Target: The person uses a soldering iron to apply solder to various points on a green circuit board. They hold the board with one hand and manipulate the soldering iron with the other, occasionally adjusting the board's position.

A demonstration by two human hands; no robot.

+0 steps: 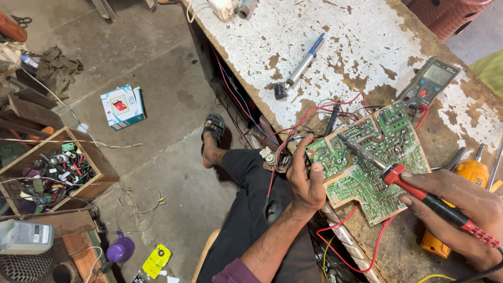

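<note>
Left hand was clamped on the left edge of the green circuit board, thumb on the solder side, fingers curled behind. Right hand was closed in a pen grip around the red-and-black handle of the soldering iron.

Board sat solder side up, partly on the edge of the chipped white workbench, partly propped over the lap. It was tilted, with its long axis running lower left to upper right, toward the multimeter. Red wires trailed off its upper-left edge.

Iron's long axis ran lower right to upper left: handle low at the right, tip pointing up-left and landing near the board's upper middle. Couldn't tell if the tip actually touched a pad.

To do this well, in my judgement:
- keep the left-hand grip firm so the board doesn't rock
- bring the tip in at a shallow angle, onto one joint only
- keep the thumb well clear of the tip
- keep the loose wires off the hot shaft

A blue-capped desoldering pump lay further up the bench, out of use.
</note>
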